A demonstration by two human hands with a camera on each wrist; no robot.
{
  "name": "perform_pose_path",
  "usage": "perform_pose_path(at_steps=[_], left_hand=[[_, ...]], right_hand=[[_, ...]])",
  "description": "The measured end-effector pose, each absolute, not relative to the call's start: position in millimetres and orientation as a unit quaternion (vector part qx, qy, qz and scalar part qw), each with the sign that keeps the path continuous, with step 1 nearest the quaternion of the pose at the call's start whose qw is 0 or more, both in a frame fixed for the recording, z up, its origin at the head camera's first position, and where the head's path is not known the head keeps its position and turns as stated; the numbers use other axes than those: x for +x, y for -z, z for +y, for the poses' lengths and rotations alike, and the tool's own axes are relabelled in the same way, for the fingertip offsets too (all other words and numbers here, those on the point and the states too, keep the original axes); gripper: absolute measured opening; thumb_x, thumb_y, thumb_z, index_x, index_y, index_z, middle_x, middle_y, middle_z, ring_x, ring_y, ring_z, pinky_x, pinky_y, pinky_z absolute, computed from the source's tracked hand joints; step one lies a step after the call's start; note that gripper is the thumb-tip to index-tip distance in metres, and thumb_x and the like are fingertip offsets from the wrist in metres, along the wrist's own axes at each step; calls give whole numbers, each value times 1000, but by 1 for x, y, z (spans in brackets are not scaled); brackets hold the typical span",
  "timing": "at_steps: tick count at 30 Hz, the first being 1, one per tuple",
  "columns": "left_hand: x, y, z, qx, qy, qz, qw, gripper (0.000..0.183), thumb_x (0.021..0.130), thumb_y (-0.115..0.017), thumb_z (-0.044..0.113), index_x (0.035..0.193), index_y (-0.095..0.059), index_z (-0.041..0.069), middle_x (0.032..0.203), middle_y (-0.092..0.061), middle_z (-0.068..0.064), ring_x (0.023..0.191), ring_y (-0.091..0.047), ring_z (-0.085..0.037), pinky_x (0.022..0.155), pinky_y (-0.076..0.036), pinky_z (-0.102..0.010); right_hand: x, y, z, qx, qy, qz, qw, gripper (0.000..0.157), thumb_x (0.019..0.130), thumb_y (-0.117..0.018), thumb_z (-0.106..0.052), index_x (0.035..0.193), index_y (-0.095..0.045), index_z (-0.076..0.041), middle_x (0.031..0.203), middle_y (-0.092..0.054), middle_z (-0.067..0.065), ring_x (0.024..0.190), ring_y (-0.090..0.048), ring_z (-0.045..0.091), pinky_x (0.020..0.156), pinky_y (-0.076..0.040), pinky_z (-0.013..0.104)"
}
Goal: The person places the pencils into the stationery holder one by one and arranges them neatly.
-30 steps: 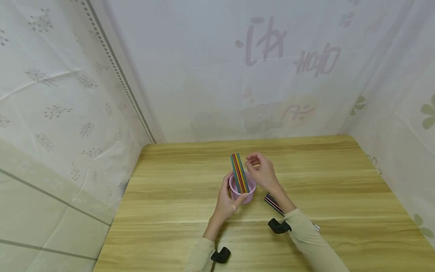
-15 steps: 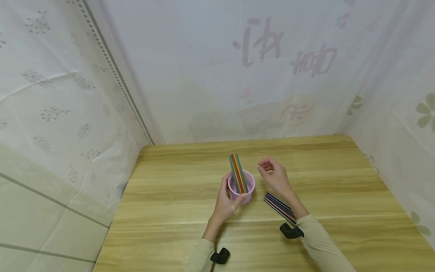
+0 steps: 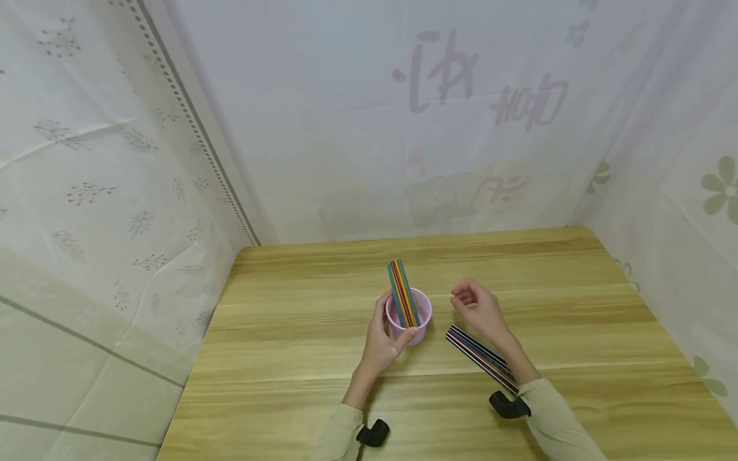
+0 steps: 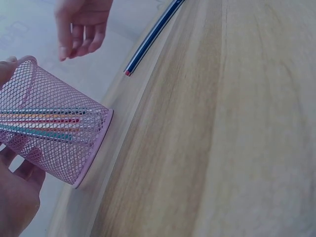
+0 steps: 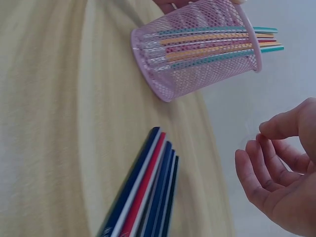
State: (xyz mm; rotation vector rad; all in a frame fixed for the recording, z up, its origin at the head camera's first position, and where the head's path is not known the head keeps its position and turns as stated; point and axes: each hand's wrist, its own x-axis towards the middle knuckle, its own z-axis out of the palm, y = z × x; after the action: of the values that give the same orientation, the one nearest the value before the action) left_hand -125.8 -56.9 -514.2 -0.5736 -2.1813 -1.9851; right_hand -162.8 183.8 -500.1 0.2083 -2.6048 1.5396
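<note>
My left hand (image 3: 379, 349) grips a pink mesh pencil cup (image 3: 419, 334) by its side, with the thumb near the rim. Several teal, yellow and dark red pencils (image 3: 400, 285) lean together in the cup, their upper ends sticking out. Through the mesh in the left wrist view their lower ends (image 4: 59, 121) show. To the right of the cup, my right hand (image 3: 478, 310) hovers with loosely bent fingers and nothing in them. Below it, several dark striped pencils (image 3: 477, 358) lie side by side; in the right wrist view one pencil (image 5: 143, 187) is red. The right forearm hides their near ends.
A wood-grain table (image 3: 277, 358) carries everything. Pale printed cloth (image 3: 346, 128) hangs behind it and along both sides. Each wrist wears a black device, one by the left sleeve (image 3: 340, 429) and one by the right sleeve (image 3: 556, 416).
My right hand has moved away from the cup, to the right and nearer, uncovering more of the pencils on the table. The left hand and cup stay nearly in place.
</note>
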Motion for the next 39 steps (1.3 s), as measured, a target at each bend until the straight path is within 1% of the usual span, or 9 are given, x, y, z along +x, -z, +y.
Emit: perform_pose_path(at_steps=[3,7,12,18,23,29,33,35,39], left_hand=[[-126,516,-57,-197,655,-725,79,85,82,-79,2,151,-31,-8,144,-49,-30,130,-52,-45,111,-45,-60],[-126,516,-57,-202,655,-723,81,84,82,-79,1,150,-32,-10,144,-49,-31,129,-52,-46,110,-45,-60],[-126,514,-57,-201,660,-720,77,83,82,-78,1,150,-32,-10,142,-50,-31,129,-52,-47,110,-44,-63],[-127,515,-57,-199,661,-720,75,84,81,-79,2,150,-33,-10,141,-51,-31,129,-53,-45,110,-44,-62],[-127,515,-58,-203,659,-720,80,84,81,-79,1,149,-33,-11,141,-51,-31,128,-54,-46,109,-45,-63],[-128,516,-57,-201,659,-721,77,84,81,-79,1,150,-32,-10,140,-52,-31,128,-54,-45,109,-45,-62],[-128,515,-57,-199,660,-721,70,84,82,-79,2,150,-32,-10,141,-51,-31,130,-53,-44,111,-44,-61],[-127,515,-57,-199,660,-721,70,84,82,-79,2,150,-32,-10,142,-51,-31,130,-53,-44,111,-44,-61],[-127,515,-57,-202,659,-721,74,84,82,-79,1,150,-31,-11,141,-51,-31,129,-53,-45,110,-45,-62]], right_hand=[[-158,504,186,58,-508,-859,36,14,92,-67,0,105,-65,5,94,-70,16,83,-64,16,71,-56,17],[-151,509,188,54,-502,-863,27,12,92,-67,0,103,-65,4,93,-69,15,82,-64,16,68,-57,18],[-144,514,190,49,-484,-874,18,12,93,-69,-2,104,-66,2,94,-70,13,84,-64,17,69,-57,17],[-132,521,194,37,-482,-876,6,14,91,-70,-1,104,-67,4,94,-70,14,83,-64,15,69,-57,18],[-124,529,197,23,-473,-881,-3,15,89,-71,1,104,-67,2,94,-70,12,81,-64,14,68,-56,19],[-121,536,201,34,-457,-889,10,14,86,-71,3,99,-68,-1,89,-70,9,77,-64,11,67,-56,20],[-121,541,203,43,-439,-897,19,12,86,-70,4,96,-68,-2,84,-68,8,75,-61,9,65,-55,20],[-121,541,204,44,-430,-902,19,11,87,-68,5,95,-67,-2,83,-68,9,76,-61,10,64,-54,20],[-121,541,205,44,-412,-910,13,14,87,-64,10,95,-67,-1,83,-67,8,77,-60,14,64,-53,21]])
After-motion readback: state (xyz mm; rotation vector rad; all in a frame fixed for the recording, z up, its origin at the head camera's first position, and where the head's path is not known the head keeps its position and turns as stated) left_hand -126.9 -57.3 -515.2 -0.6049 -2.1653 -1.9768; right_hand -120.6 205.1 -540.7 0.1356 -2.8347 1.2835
